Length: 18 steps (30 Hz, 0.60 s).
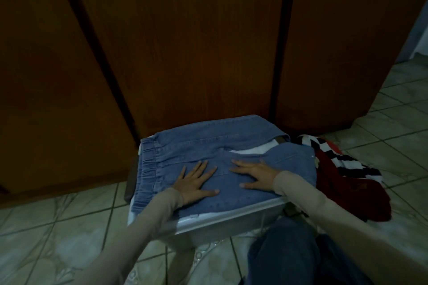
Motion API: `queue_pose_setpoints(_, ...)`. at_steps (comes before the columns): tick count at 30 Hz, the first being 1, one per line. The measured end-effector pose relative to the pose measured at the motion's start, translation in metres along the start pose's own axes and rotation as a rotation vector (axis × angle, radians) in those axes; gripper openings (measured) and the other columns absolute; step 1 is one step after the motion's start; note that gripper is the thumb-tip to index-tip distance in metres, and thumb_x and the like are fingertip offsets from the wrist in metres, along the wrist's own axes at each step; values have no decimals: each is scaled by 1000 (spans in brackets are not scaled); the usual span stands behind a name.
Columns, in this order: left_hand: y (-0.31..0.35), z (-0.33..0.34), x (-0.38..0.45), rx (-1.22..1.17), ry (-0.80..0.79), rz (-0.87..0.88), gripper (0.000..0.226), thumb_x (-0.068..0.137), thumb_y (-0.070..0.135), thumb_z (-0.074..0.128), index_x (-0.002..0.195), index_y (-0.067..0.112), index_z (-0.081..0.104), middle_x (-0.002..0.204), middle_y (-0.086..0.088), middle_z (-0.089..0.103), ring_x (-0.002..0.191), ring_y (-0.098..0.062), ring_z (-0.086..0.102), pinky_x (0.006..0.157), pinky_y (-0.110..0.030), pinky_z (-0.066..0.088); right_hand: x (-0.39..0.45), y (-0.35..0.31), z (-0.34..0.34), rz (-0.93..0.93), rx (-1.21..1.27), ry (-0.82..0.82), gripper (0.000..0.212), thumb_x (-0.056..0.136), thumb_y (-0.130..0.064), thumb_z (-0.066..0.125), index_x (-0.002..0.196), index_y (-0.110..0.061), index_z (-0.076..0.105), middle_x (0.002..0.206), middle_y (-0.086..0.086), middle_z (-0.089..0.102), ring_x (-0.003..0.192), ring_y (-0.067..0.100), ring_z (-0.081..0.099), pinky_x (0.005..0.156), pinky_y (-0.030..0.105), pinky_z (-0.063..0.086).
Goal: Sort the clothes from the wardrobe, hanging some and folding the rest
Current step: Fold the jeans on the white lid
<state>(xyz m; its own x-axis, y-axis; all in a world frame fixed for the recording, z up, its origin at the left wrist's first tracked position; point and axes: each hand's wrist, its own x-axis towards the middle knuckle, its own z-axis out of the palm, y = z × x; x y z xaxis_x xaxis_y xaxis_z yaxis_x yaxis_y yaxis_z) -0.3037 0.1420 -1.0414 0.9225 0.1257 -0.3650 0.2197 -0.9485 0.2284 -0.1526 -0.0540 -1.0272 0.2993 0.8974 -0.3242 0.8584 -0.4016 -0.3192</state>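
A pair of blue denim trousers (208, 152) lies folded across the top of a white plastic box (231, 215) that stands on the tiled floor (58, 227), right in front of the closed brown wardrobe doors (185, 41). The elastic waistband is at the left end of the box, bunched and hanging a little over the edge; one leg runs along the far side and the other is doubled back toward the near right corner, leaving a gap where something white shows beneath.

Both hands lie flat on the denim, palms down, fingers straight and spread, holding nothing. The left hand (196, 180) presses just right of the waistband, its thumb pointing right along the cloth. The right hand (254, 174) presses beside it on the folded leg, fingertips pointing left toward the other hand; the two are near each other but apart. Beige sleeves (150, 220) cover both forearms.

To the right of the box, a heap of dark red cloth with a black, white and red patterned piece (342, 169) lies on the floor, touching the denim's right edge. A knee in dark jeans (289, 252) shows below the box
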Motion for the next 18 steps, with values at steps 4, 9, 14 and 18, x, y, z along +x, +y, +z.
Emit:
queue_pose_setpoints(4, 1, -1, -24, -55, -59, 62, 128, 30, 105, 11, 143, 47, -8, 155, 9, -22, 143, -11, -19, 113, -46, -17, -14, -4, 2, -15, 153, -27, 67, 88, -45, 57, 146, -33, 25, 157, -13, 4, 145, 9, 0, 114, 46, -10)
queue_pose_setpoints(9, -1, -5, -39, -167, -135, 106, 125, 30, 102, 35, 142, 53, 7, 155, 11, -21, 141, -13, -21, 110, -49, -21, -28, -11, -3, -11, 199, -108, 74, 77, -46, 68, 141, -39, 30, 157, -13, -2, 144, 9, -7, 112, 44, -15)
queue_pose_setpoints(14, 3, -7, -47, -266, -87, 111, 69, 64, 50, 75, 119, 53, 34, 157, 9, -8, 143, -14, -12, 111, -47, -17, -28, -15, -5, -11, 84, -179, 87, 75, -43, 74, 143, -45, 20, 156, -12, -13, 143, 12, -16, 111, 51, -16)
queue_pose_setpoints(18, -1, -13, -47, -444, -63, 97, 22, 79, 28, 72, 87, 36, 53, 156, 6, 10, 145, -14, 5, 114, -32, -3, -26, -17, -4, 3, 78, -187, 81, 81, -35, 71, 144, -40, 20, 157, -9, -11, 143, 14, -13, 114, 52, -8)
